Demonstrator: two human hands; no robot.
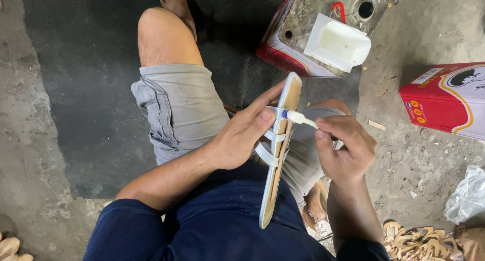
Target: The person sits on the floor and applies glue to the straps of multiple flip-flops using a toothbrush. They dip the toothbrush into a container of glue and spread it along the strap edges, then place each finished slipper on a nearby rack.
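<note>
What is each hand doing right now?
Left hand: closed around a sandal sole, thumb on its pale strap.
Right hand: fingers pinching a small white applicator, tip at the strap.

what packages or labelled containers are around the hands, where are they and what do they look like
Red tin: on the floor above the hands, boxy, red sides with yellow trim, dirty metal top with a round opening.
White tub: on top of that tin, rectangular, open, white.
Red box: right edge, rectangular, red with yellow trim, white label and a pale round emblem.
Plastic bag: lower right, crumpled, clear.
</note>
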